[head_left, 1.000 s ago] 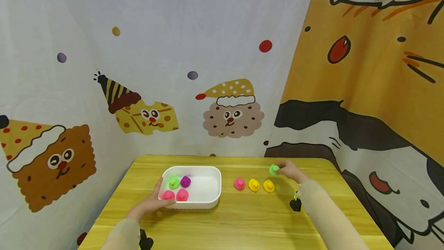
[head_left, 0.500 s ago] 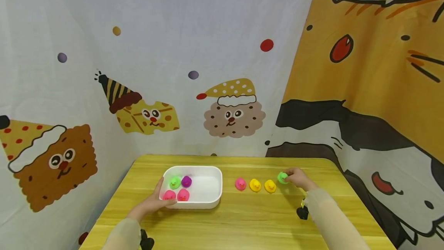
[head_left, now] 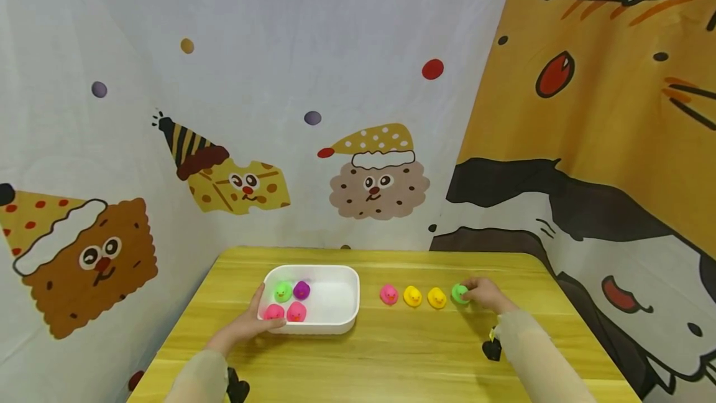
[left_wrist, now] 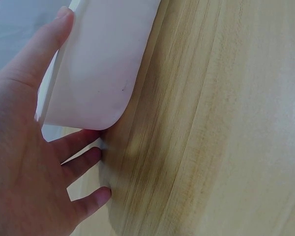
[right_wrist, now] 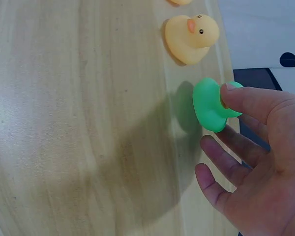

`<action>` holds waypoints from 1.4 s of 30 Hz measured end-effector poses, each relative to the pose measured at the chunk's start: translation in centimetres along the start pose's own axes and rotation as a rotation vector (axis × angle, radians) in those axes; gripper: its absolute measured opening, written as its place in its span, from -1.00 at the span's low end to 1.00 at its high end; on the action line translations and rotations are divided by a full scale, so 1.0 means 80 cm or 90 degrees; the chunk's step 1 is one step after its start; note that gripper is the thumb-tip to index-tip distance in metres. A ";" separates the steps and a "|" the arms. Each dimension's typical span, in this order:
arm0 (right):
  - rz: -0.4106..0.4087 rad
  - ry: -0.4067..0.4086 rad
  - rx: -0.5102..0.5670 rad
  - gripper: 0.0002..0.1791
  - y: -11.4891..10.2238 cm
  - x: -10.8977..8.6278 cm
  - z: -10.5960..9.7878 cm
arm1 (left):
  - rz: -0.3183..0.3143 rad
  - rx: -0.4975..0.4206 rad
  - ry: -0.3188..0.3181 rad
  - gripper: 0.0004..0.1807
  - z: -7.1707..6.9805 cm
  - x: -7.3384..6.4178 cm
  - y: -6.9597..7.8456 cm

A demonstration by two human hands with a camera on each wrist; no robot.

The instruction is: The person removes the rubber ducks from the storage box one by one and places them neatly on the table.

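Observation:
Between thumb and fingers of my right hand [head_left: 485,294] is a small green rubber duck [right_wrist: 209,105], low over the table at the right end of a row. That row holds a pink duck [head_left: 388,294] and two yellow ducks, the nearer yellow duck [right_wrist: 191,39] beside the green one in the right wrist view. My left hand [head_left: 246,326] holds the left end of a white plastic tub [head_left: 330,328], its thumb [left_wrist: 56,34] over the rim. Inside the tub's left half sit another green duck [head_left: 283,291], a purple duck [head_left: 301,290] and two pink ducks [head_left: 296,311].
The wooden table [head_left: 391,359] runs back to a white cloth wall [head_left: 268,48] with cartoon prints. On the right hangs an orange, black and white cartoon cloth [head_left: 587,142]. Each sleeve has a black piece [head_left: 492,349] at the wrist.
My right hand has carried the green duck right and down, from behind the yellow ducks to the row's right end. The left hand stays on the tub. The view has shifted slightly.

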State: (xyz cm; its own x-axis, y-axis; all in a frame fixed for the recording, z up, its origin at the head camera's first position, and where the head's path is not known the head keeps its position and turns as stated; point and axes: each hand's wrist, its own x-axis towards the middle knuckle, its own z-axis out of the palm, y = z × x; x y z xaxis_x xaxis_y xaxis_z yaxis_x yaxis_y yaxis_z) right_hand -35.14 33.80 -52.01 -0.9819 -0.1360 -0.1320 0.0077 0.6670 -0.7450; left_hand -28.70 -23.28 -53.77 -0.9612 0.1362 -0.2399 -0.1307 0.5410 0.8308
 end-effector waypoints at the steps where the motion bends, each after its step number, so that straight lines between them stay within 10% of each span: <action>1: -0.003 0.001 0.002 -0.59 0.000 -0.002 0.001 | 0.000 0.000 0.000 0.30 0.000 0.000 0.000; 27: -0.002 0.004 -0.044 -0.53 0.009 -0.008 -0.003 | 0.032 -0.013 0.000 0.33 -0.001 0.002 -0.004; 42: -0.017 0.007 -0.043 -0.50 -0.049 0.020 -0.014 | 0.000 -0.043 -0.019 0.33 -0.003 0.007 -0.010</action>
State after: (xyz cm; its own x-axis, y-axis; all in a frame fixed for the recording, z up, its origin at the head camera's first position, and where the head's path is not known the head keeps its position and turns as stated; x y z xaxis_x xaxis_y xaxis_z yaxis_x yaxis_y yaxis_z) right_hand -36.98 31.78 -48.54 -0.9836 -0.1463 -0.1051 -0.0309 0.7115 -0.7020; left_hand -29.20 -23.85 -54.45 -0.9537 0.1605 -0.2541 -0.1485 0.4834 0.8627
